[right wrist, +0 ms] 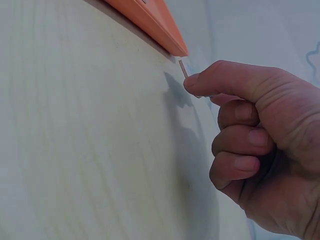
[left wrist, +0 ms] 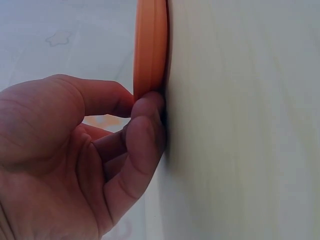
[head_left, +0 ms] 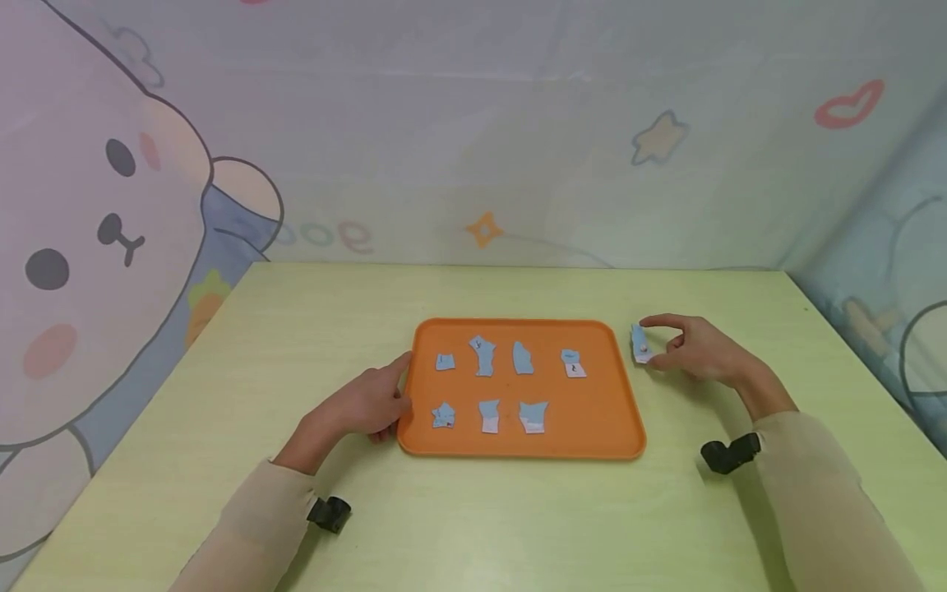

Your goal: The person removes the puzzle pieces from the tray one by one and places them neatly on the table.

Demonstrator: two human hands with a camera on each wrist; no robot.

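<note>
A person's two hands work at a pale wooden table [head_left: 510,526], where an orange tray [head_left: 592,419] lies flat. The left hand [head_left: 362,401] grips the tray's left rim between thumb and curled fingers. The right hand [head_left: 699,349] pinches a blue-and-white piece [head_left: 639,344] between thumb and index finger, its other fingers folded toward the palm; this piece is just outside the tray, beside its upper right edge, and the right wrist view shows it as a thin edge, tilted. Seven more small pieces lie in the tray in two rows: four along the far side, among them a small blue piece [head_left: 445,362] at the left end, and three nearer the person, the leftmost being a jagged piece [head_left: 444,417]. Beyond the table hangs a backdrop [head_left: 414,107] with cartoon drawings.
</note>
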